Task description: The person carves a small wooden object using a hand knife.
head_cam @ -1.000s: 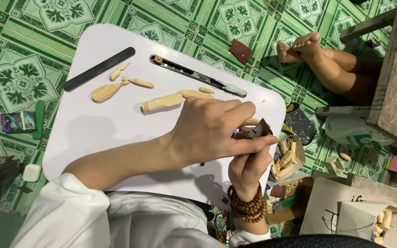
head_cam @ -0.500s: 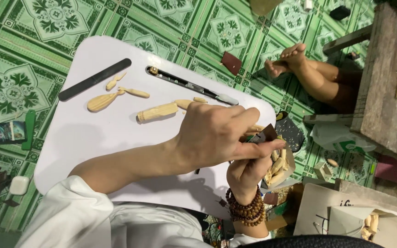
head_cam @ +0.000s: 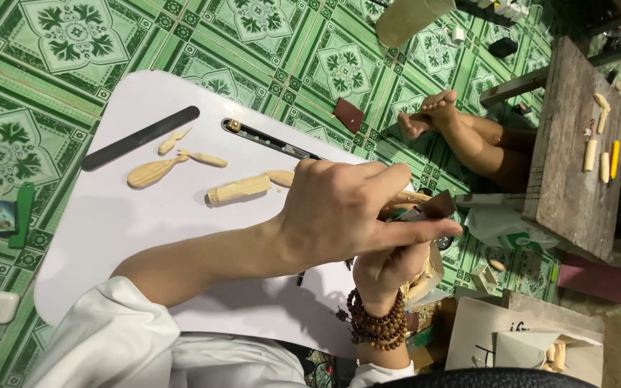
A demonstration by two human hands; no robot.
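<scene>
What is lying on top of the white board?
On the white board lie a black file, several carved wood pieces and a long dark tool; the left hand covers its end.

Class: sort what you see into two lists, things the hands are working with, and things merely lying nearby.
In use:
left hand
right hand
sandpaper piece
small wooden piece, mostly hidden

Lying about:
black file
carved wooden pieces
wooden peg
long dark tool
white board

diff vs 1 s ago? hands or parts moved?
Little visibly changed. The left hand stays wrapped over the right hand, both still gripping a small wooden piece with a dark tool at the white board's edge. Nothing was picked up or released. The carved wooden pieces, black file and long tool lie as before; only the camera view shifted.
</scene>
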